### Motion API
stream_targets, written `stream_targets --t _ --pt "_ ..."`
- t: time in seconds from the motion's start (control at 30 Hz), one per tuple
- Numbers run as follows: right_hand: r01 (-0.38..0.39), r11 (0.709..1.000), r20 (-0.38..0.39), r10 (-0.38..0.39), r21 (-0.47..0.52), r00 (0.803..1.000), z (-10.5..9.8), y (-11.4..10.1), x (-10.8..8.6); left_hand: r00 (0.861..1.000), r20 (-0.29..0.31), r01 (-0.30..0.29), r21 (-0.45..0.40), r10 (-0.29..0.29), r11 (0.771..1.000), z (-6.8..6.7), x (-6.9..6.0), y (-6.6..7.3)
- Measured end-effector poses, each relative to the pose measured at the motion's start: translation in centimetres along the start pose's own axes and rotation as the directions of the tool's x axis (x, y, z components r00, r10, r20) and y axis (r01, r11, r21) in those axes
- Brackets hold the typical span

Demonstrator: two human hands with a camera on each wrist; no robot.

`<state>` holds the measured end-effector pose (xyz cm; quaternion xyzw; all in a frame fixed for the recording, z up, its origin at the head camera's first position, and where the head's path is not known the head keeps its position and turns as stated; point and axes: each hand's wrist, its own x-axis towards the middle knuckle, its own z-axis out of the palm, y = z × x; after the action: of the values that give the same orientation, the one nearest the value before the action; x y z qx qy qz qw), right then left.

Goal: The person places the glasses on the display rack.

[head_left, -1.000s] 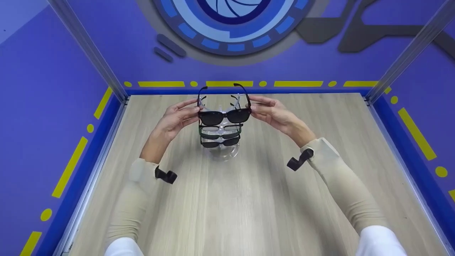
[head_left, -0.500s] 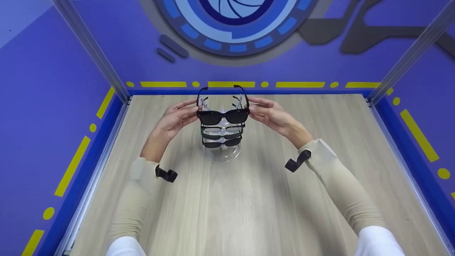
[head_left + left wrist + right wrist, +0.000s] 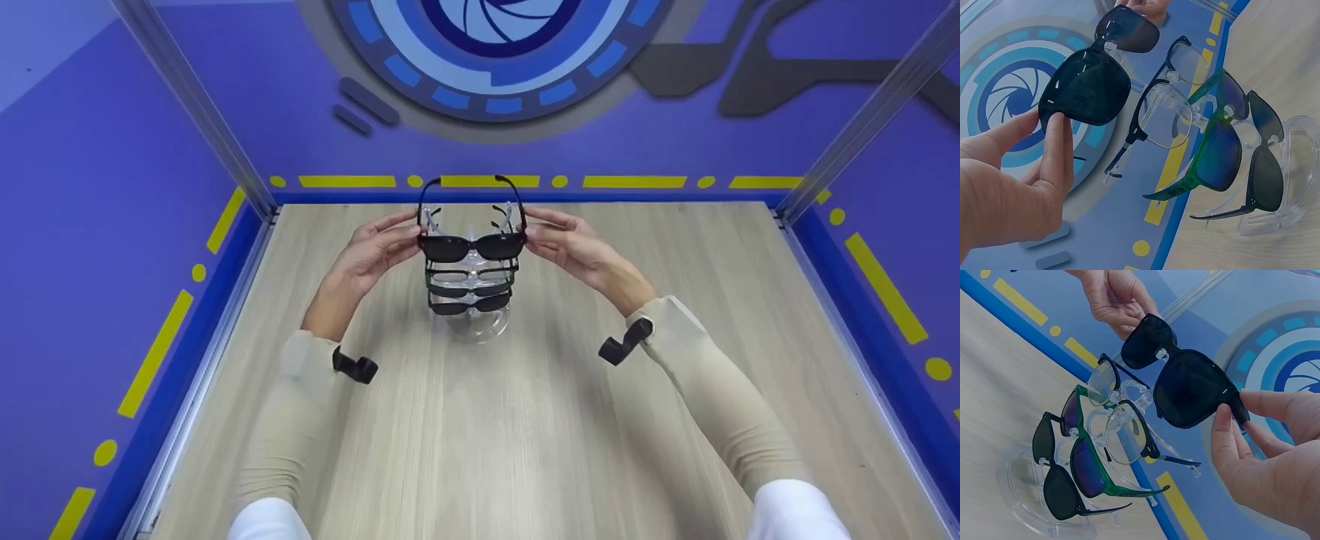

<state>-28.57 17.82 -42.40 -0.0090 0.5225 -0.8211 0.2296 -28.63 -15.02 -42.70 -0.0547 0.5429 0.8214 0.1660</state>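
Black sunglasses (image 3: pixel 446 248) sit at the top of a clear plastic display stand (image 3: pixel 478 328), lenses facing me and temples pointing back. My left hand (image 3: pixel 367 256) pinches their left hinge area between thumb and fingers. On the other side my right hand (image 3: pixel 574 247) pinches the right temple near the hinge. Below them on the stand are glasses with clear lenses (image 3: pixel 1176 121), green-framed sunglasses (image 3: pixel 1220 154) and dark sunglasses (image 3: pixel 1267 177). In the right wrist view, the top sunglasses (image 3: pixel 1188 388) meet the stand's nose peg at the bridge; how firmly they rest there I cannot tell.
The stand is on a light wooden tabletop (image 3: pixel 480 442). Blue panels with yellow markings close off the back (image 3: pixel 247 112) and both sides. Metal corner posts (image 3: pixel 202 112) rise at the back left and back right.
The head view has shifted slightly. Both hands keep their pinch on the black sunglasses, which have moved slightly relative to the stand and now line up more closely above the lower pairs.
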Motion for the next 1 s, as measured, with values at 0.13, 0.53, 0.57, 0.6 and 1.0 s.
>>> stream_targets --t 0.13,0.53,0.57,0.6,1.0 --pt "-0.003 1.0 0.004 0.003 -0.004 1.0 0.03 0.14 0.16 1.0 -0.005 -0.003 0.006 0.003 1.0 -0.07 0.04 0.0" --pt "-0.016 1.0 0.015 0.016 -0.015 1.0 -0.15 0.11 0.37 0.999 0.017 -0.027 -0.009 0.027 1.0 -0.07 -0.1 -0.03" --pt "-0.017 1.0 0.014 0.017 -0.016 1.0 -0.18 0.08 0.37 0.999 0.017 -0.028 -0.006 0.028 1.0 -0.03 -0.07 -0.05" --pt "-0.017 1.0 0.013 0.017 -0.016 1.0 -0.21 0.04 0.34 0.999 0.015 -0.03 -0.003 0.03 1.0 0.01 -0.06 -0.08" --pt "-0.02 1.0 0.021 0.02 -0.021 1.0 -0.87 0.02 0.0 0.999 0.021 -0.036 0.022 0.036 0.999 0.19 -0.03 -0.48"
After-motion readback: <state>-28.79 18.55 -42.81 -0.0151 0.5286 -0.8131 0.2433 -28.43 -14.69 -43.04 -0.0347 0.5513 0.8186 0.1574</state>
